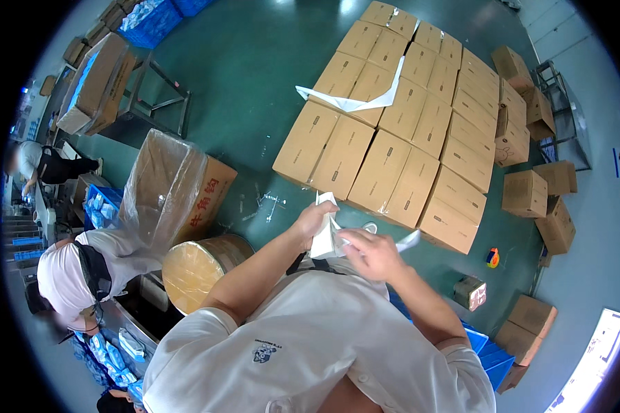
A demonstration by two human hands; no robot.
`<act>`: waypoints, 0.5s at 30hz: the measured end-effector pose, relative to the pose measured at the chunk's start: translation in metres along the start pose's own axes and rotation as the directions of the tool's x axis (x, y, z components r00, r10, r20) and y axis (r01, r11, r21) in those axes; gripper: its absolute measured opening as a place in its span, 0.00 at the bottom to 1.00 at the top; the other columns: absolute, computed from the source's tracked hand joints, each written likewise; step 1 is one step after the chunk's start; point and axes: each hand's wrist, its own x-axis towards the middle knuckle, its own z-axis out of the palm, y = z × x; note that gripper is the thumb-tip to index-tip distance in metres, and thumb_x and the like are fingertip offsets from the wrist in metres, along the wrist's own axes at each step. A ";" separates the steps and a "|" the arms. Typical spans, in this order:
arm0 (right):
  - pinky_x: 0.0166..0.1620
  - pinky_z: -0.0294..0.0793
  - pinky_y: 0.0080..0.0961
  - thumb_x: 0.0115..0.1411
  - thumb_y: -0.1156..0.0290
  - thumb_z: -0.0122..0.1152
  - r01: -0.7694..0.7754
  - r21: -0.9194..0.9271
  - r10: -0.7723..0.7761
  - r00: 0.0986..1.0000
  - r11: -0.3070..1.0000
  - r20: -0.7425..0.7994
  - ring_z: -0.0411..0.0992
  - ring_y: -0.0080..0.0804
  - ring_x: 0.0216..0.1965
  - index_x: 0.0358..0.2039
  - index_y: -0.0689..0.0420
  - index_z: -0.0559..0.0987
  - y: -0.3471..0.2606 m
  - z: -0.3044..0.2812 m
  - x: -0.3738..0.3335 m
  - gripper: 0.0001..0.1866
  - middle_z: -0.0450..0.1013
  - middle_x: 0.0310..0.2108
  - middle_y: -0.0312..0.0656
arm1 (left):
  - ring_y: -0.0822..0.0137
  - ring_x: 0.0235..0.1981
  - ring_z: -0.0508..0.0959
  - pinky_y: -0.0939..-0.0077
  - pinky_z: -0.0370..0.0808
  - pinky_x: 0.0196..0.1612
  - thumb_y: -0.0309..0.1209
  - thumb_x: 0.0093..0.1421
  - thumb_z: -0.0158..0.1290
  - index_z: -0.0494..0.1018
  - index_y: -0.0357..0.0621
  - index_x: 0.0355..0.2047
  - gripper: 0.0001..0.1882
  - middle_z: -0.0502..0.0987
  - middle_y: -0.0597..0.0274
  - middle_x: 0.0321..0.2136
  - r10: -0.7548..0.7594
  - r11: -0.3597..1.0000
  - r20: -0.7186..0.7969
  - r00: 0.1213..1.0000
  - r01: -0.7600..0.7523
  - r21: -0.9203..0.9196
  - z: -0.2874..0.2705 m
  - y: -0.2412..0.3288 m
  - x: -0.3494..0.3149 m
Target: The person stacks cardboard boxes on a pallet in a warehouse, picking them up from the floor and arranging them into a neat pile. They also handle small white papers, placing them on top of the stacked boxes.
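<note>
My left hand (313,219) is closed around a folded stack of white paper (325,237), held in front of my waist. My right hand (373,252) is at the right edge of that stack, slightly blurred, its fingers bent together; what lies between them is hidden. A loose white strip (408,240) sticks out beyond its knuckles. Just above the right hand a small pale ring-shaped thing (370,227) shows in part. Ahead stands a wide block of closed brown cartons (386,168), with a long bent white paper strip (355,104) across their tops.
At left are a plastic-lined carton (165,182), a round taped drum (203,265) and a bending co-worker (83,272); another person (41,162) stands farther off. More cartons (525,193) line the right wall. An orange tape dispenser (493,258) and blue crates (492,361) are at lower right.
</note>
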 end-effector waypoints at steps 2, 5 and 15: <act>0.33 0.78 0.37 0.56 0.61 0.65 -0.067 -0.043 0.070 0.995 0.997 0.070 0.77 0.46 0.32 0.47 0.58 0.75 -0.007 0.009 -0.003 0.21 0.73 0.46 0.50 | 0.58 0.28 0.81 0.60 0.80 0.33 0.36 0.54 0.51 0.73 0.36 0.41 0.18 0.78 0.53 0.30 0.010 0.999 -0.009 1.000 -0.010 0.034 0.000 0.000 0.000; 0.33 0.78 0.36 0.55 0.57 0.67 -0.217 -0.030 0.216 0.975 0.976 -0.043 0.77 0.43 0.30 0.53 0.59 0.71 0.004 0.027 -0.017 0.29 0.72 0.48 0.51 | 0.57 0.27 0.81 0.60 0.80 0.32 0.35 0.54 0.51 0.72 0.36 0.40 0.17 0.78 0.53 0.30 -0.033 0.998 0.002 0.999 0.033 0.045 0.003 0.002 -0.004; 0.32 0.73 0.41 0.60 0.63 0.61 -0.326 0.097 0.334 0.939 0.940 -0.084 0.75 0.50 0.30 0.37 0.58 0.76 0.020 0.036 -0.025 0.12 0.74 0.33 0.49 | 0.63 0.24 0.78 0.65 0.77 0.26 0.33 0.50 0.54 0.70 0.39 0.41 0.18 0.75 0.57 0.28 0.040 0.955 -0.087 0.995 -0.012 0.298 0.026 0.019 -0.032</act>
